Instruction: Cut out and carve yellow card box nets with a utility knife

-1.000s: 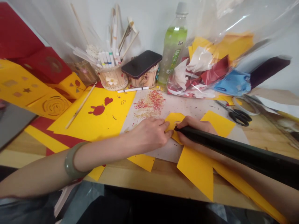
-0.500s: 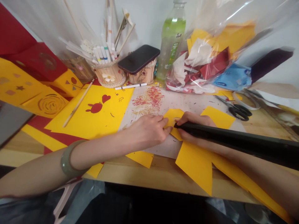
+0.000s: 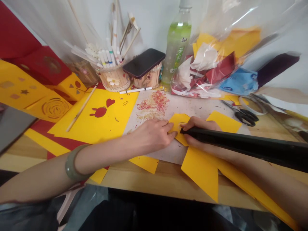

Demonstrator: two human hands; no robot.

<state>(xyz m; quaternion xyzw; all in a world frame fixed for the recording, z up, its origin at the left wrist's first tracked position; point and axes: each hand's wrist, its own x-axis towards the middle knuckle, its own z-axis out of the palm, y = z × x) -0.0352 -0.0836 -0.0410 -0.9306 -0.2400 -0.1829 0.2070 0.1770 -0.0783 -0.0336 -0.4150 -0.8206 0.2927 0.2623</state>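
My left hand (image 3: pixel 156 134) bends over a small yellow paper piece (image 3: pixel 179 120), its fingertips and thumb holding the left side down. On the wrist is a green bangle (image 3: pixel 74 163). Close by, my right hand (image 3: pixel 197 126) is closed at the thin end of a long black tool (image 3: pixel 231 139), whose kind I cannot tell. Its tip meets the paper beside a short curved line. The tool hides part of the right fingers. Underneath lies a speckled pale sheet (image 3: pixel 156 109) with red and gold marks.
Yellow sheets (image 3: pixel 113 125) with red cutouts lie left, with a wooden stick (image 3: pixel 81 107) on top. Behind stand a marker cup (image 3: pixel 114 78), a phone (image 3: pixel 144 62) on another cup and a green bottle (image 3: pixel 178 48). A scrap bag (image 3: pixel 204 77) and black-handled scissors (image 3: pixel 246 117) are right.
The view has shifted slightly. The black tool's tip has moved a little right and down, and its far end sits a bit higher. Both hands keep their places on the yellow paper.
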